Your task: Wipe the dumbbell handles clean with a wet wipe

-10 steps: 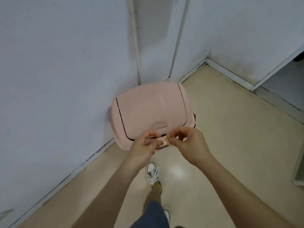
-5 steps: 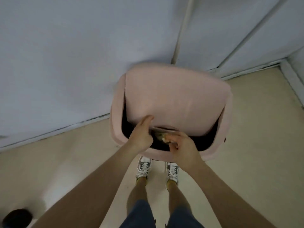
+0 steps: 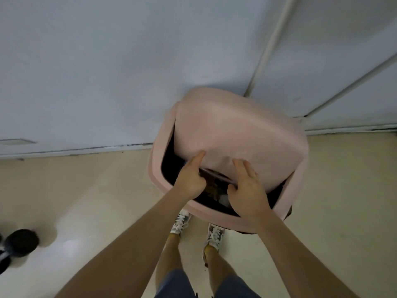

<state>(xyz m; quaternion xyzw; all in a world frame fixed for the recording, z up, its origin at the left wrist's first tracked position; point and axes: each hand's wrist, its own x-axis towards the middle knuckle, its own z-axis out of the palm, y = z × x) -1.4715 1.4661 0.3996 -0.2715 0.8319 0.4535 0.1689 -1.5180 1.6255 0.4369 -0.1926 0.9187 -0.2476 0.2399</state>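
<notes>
A pink bin (image 3: 155, 164) is set on the beige floor (image 3: 333, 190) against a pale wall (image 3: 107, 72). Its lid (image 3: 247, 134) is tilted up, and scraps (image 3: 212, 190) are seen inside.

Bin lid (image 3: 236, 134), centre of frame: pink plastic, smooth, matt with faint sheen. Floor (image 3: 86, 190): beige, smooth, glossy, pale light patches at lower left. Wall (image 3: 107, 72), upper frame: pale, flat, matt. Dumbbell (image 3: 21, 243), lower left edge: black, matt, rubbery look. Shoes (image 3: 180, 222): grey-white cloth, laces. Shorts (image 3: 174, 284), bottom centre: blue denim-like cloth.
</notes>
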